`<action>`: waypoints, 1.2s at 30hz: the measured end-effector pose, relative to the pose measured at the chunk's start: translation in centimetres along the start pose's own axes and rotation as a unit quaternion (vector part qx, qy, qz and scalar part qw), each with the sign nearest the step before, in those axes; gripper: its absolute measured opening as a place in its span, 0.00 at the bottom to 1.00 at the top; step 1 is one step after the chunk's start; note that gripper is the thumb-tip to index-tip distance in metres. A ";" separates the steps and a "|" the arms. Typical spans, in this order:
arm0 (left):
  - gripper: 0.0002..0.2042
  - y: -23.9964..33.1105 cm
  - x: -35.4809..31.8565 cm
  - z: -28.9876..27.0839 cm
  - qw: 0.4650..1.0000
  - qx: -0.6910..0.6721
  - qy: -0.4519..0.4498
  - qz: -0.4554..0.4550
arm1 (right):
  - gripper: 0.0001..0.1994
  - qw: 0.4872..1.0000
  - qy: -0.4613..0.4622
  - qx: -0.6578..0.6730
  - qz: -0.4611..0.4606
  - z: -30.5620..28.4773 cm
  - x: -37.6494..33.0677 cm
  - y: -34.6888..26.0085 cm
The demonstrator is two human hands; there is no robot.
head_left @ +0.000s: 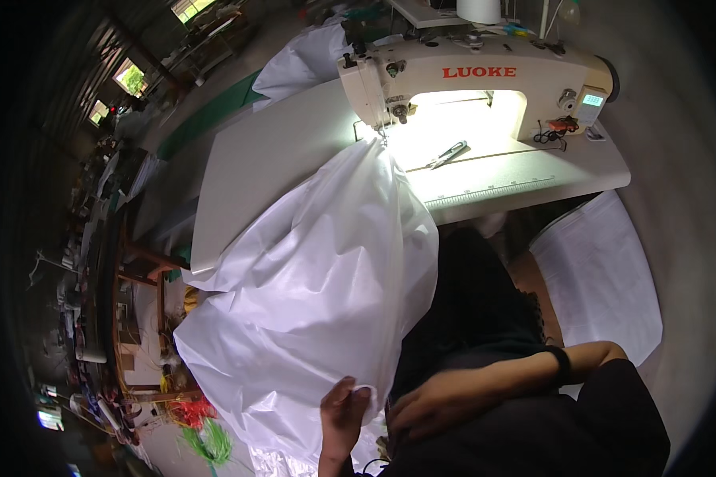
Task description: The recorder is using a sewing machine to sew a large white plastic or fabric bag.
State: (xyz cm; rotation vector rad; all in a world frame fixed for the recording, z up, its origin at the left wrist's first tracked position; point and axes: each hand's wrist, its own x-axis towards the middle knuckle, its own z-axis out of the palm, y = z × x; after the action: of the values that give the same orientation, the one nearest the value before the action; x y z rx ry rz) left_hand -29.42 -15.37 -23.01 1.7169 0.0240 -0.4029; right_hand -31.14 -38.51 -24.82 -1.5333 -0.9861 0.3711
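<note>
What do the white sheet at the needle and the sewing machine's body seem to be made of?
White sheet: probably thin plastic or coated fabric, slightly glossy; crisp creases and bright highlights suggest it.
Machine body: perhaps painted metal, smooth; its even, rigid surface fits.

We see red lettering (479, 71) on white sewing machine (533, 83), one o'clock; tiny lit characters on display (593, 100), two o'clock; ruler markings (493, 189) on table (581, 163), two o'clock, nearer centre.
</note>
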 end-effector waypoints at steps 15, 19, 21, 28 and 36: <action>0.03 2.7 1.5 -1.8 0.947 0.168 0.064 0.268 | 0.13 0.951 0.258 0.098 0.139 -0.6 -2.8 2.6; 0.12 3.9 1.4 -0.2 0.934 0.218 -0.039 0.280 | 0.07 0.974 0.201 -0.091 -0.045 -0.6 -1.5 -1.2; 0.14 4.1 0.8 1.2 0.905 0.286 -0.093 0.301 | 0.09 0.954 0.181 -0.201 -0.126 -0.5 -0.3 -2.1; 0.14 3.6 -0.1 2.8 0.903 0.295 -0.129 0.286 | 0.09 0.908 0.101 -0.381 -0.143 0.7 -0.3 -2.2; 0.12 1.5 0.3 2.9 0.962 0.165 -0.126 0.177 | 0.04 0.887 0.013 -0.427 -0.176 -2.7 0.0 -3.9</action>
State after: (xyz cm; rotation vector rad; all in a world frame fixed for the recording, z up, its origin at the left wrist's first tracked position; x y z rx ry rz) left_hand -29.47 -18.47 -22.06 1.9356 -0.5560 -0.3677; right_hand -30.65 -40.58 -20.55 -2.0583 -1.4836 -0.4103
